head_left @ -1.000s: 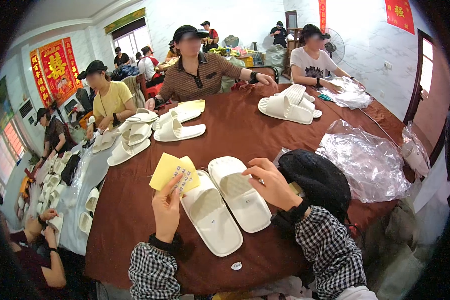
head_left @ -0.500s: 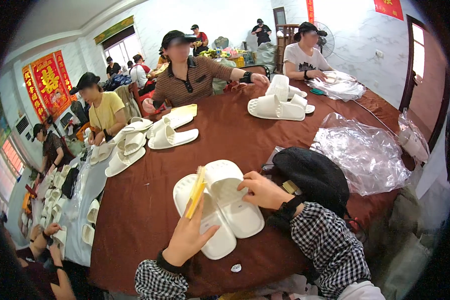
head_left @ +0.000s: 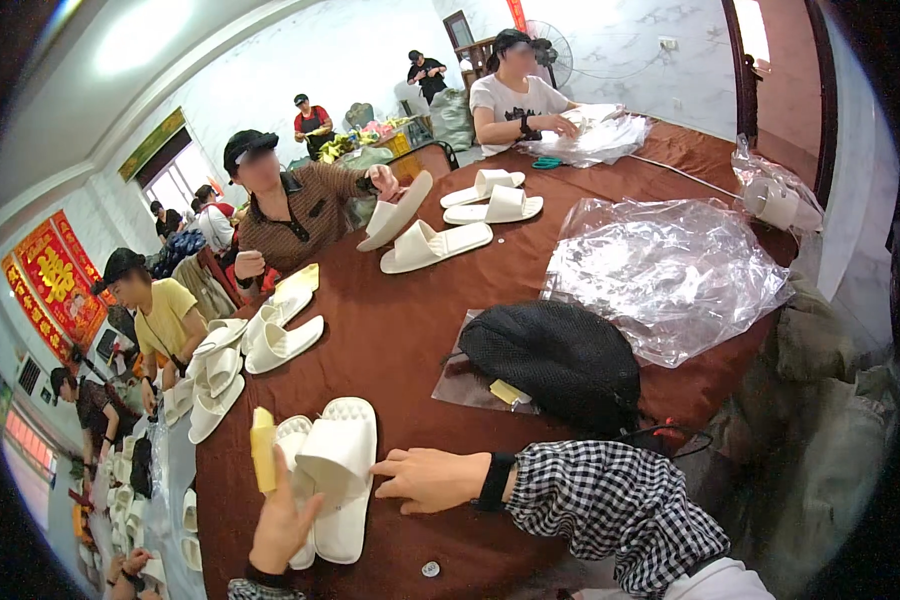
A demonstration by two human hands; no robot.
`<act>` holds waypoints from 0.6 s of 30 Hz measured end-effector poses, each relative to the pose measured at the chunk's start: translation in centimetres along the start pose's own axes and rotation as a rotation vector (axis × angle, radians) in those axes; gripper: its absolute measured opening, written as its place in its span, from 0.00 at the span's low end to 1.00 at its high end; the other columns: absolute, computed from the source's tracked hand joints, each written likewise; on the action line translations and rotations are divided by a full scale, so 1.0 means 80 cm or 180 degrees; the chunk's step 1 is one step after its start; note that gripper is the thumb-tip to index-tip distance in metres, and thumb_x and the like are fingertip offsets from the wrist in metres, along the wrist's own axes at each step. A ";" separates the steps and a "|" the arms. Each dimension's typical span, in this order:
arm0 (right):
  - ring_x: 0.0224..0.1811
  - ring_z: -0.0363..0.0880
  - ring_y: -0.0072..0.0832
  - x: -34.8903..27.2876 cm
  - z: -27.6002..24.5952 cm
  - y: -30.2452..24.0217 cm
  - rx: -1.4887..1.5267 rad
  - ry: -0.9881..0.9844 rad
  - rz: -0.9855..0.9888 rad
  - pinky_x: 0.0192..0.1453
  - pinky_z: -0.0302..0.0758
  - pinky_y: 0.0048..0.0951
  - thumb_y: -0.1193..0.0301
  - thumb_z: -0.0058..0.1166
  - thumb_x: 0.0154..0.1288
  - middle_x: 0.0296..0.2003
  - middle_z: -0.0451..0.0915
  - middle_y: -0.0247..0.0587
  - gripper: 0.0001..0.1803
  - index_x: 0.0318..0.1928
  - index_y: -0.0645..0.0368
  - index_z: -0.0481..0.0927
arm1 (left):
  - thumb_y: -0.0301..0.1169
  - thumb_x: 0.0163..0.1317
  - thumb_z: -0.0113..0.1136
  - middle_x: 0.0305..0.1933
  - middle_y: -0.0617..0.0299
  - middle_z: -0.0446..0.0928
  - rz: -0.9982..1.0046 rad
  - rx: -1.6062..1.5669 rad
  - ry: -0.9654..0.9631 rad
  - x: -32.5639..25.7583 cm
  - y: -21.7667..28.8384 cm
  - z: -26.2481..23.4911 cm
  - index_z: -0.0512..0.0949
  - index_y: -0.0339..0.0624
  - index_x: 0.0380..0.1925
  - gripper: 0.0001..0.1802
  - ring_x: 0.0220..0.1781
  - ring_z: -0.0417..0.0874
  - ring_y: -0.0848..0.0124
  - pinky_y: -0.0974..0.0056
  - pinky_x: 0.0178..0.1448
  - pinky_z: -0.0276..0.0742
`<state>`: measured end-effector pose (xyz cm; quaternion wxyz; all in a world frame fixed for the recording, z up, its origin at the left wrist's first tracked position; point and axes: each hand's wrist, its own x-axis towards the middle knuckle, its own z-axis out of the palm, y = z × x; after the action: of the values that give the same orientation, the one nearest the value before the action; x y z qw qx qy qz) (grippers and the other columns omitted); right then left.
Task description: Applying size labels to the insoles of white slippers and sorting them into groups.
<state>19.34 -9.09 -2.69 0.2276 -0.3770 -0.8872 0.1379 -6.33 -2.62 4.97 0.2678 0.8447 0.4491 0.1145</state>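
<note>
While gripping a yellow paper pad (head_left: 263,448) edge-on in the partly spread left fingers (head_left: 280,490), holds the right fingers (head_left: 395,470) loosely open and free of any load, just beside the outer edge of the right-hand white slipper (head_left: 340,480); cannot tell contact from a narrow gap. Has the left-hand white slipper (head_left: 292,432) close against its mate, partly hidden behind the left fingers. Judging by the layout, seems paired and set down but unfinished, with no wrapping around either slipper and the pad not yet parted from the left fingers. Looks smooth, matte and foam-like across the broad, arched straps, with rounded sole ends and dimples at the end beyond the fingers. Note, nearer the body than the right fingers, a small round pale tag (head_left: 430,569) flat on the brown cloth-covered tabletop (head_left: 390,340). See beyond the right fingers a rounded black mesh item (head_left: 550,360), soft-looking and domed, and farther off a glossy, crumpled heap of clear plastic (head_left: 670,280).
</note>
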 end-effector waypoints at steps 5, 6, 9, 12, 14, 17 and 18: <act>0.53 0.77 0.45 0.002 -0.011 0.009 0.0150 0.0203 0.0408 0.55 0.77 0.43 0.69 0.56 0.63 0.50 0.79 0.47 0.13 0.47 0.59 0.81 | 0.45 0.60 0.67 0.75 0.36 0.51 0.0658 0.1489 0.0406 0.001 0.007 0.065 0.46 0.30 0.73 0.53 0.70 0.60 0.37 0.37 0.63 0.65; 0.51 0.79 0.45 0.002 -0.013 0.009 0.0145 0.0280 0.0660 0.53 0.78 0.43 0.69 0.55 0.64 0.47 0.80 0.47 0.12 0.45 0.60 0.81 | 0.42 0.59 0.67 0.75 0.34 0.49 0.0525 0.1348 0.0335 0.006 0.006 0.067 0.43 0.29 0.73 0.54 0.73 0.55 0.37 0.43 0.70 0.58; 0.47 0.81 0.45 0.001 -0.010 0.019 0.0062 0.0338 0.0776 0.50 0.79 0.44 0.68 0.53 0.65 0.42 0.81 0.46 0.10 0.42 0.59 0.81 | 0.39 0.57 0.68 0.75 0.32 0.47 0.0316 0.1257 0.0362 0.013 0.010 0.080 0.42 0.30 0.74 0.55 0.76 0.51 0.37 0.47 0.77 0.51; 0.48 0.80 0.44 0.004 -0.020 0.010 0.0120 0.0318 0.0767 0.50 0.79 0.44 0.67 0.52 0.66 0.42 0.80 0.44 0.10 0.42 0.58 0.81 | 0.44 0.57 0.68 0.78 0.40 0.41 0.0184 0.1541 0.0685 0.017 -0.016 0.097 0.47 0.34 0.74 0.53 0.71 0.57 0.37 0.37 0.66 0.59; 0.49 0.79 0.43 0.002 -0.021 0.011 0.0105 0.0337 0.0683 0.52 0.78 0.43 0.67 0.52 0.67 0.43 0.80 0.44 0.10 0.42 0.57 0.81 | 0.47 0.55 0.68 0.81 0.50 0.35 0.0185 0.1756 0.0942 0.017 -0.024 0.105 0.50 0.40 0.75 0.54 0.67 0.63 0.36 0.29 0.56 0.66; 0.50 0.79 0.43 -0.004 -0.028 0.014 0.0125 0.0291 0.0751 0.54 0.77 0.41 0.68 0.52 0.67 0.45 0.80 0.43 0.10 0.44 0.57 0.82 | 0.54 0.50 0.70 0.82 0.54 0.36 0.0223 0.1825 0.1211 0.025 0.005 0.119 0.53 0.44 0.75 0.57 0.65 0.64 0.34 0.28 0.53 0.67; 0.51 0.78 0.43 -0.005 -0.028 0.018 0.0122 0.0281 0.0736 0.54 0.77 0.41 0.68 0.52 0.67 0.45 0.79 0.43 0.10 0.45 0.56 0.82 | 0.57 0.48 0.71 0.82 0.55 0.37 0.0071 0.1878 0.1171 0.024 0.019 0.118 0.54 0.45 0.75 0.58 0.64 0.64 0.33 0.28 0.52 0.68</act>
<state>21.57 -8.25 -1.47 0.2562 -0.4780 -0.8241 0.1634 -0.04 -5.04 -2.14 -0.0746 0.8557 0.4944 0.1330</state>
